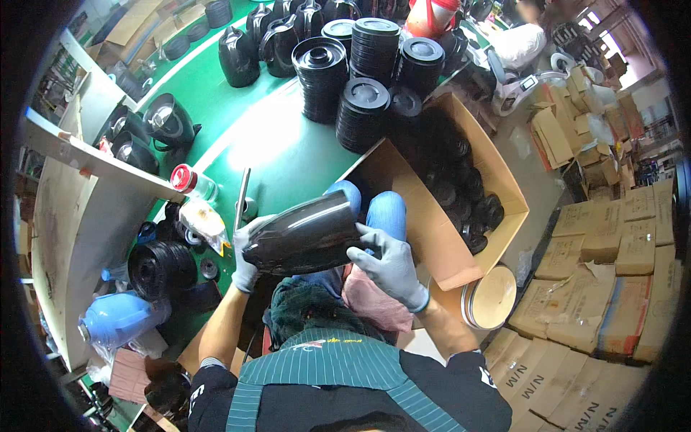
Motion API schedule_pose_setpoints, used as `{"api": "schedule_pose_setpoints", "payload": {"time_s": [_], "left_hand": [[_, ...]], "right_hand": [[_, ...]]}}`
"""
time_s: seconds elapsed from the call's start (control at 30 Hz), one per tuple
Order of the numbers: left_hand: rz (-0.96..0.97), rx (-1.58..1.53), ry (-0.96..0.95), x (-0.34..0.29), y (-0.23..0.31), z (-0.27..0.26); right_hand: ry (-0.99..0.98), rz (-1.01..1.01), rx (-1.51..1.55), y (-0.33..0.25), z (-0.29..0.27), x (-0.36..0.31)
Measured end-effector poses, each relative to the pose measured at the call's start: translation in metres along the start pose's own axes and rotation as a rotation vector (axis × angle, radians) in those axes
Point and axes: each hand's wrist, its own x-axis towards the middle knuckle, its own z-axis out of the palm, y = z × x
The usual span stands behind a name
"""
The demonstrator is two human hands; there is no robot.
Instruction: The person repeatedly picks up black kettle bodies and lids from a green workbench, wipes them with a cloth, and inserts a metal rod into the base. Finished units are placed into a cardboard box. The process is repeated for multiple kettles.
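A glossy black plastic jug body (306, 234) lies on its side in the air above my lap, its far end tilted up to the right. My left hand (247, 255), in a grey glove, is closed round its left end; the fingers behind it are partly hidden. At the other end, my right hand (392, 268), also gloved in grey, grips the rim with thumb and fingers. Just beyond my left hand stands a thin metal rod (242, 198) at the near edge of the green table (288, 158).
Stacks of black round lids (363, 97) and black jugs with handles (237, 57) stand on the table. An open carton (497, 216) of black parts is to my right, beside a round stool (493, 295). Left lie a red-capped jar (193, 181) and a blue jug (122, 317).
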Motion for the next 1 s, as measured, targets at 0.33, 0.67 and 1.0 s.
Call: {"api": "schedule_pose_setpoints", "payload": {"time_s": [0.33, 0.67, 1.0], "left_hand": [[-0.437, -0.596, -0.051, -0.078, -0.261, -0.016], [-0.595, -0.535, -0.350, -0.119, -0.330, -0.046], [-0.198, -0.318, -0.656, -0.026, -0.141, 0.022]], "right_hand": [[0.474, -0.393, -0.862, 0.023, -0.026, 0.294], [0.311, -0.632, -0.385, 0.013, -0.018, 0.244], [-0.174, -0.520, 0.052, 0.057, -0.006, 0.058]]}}
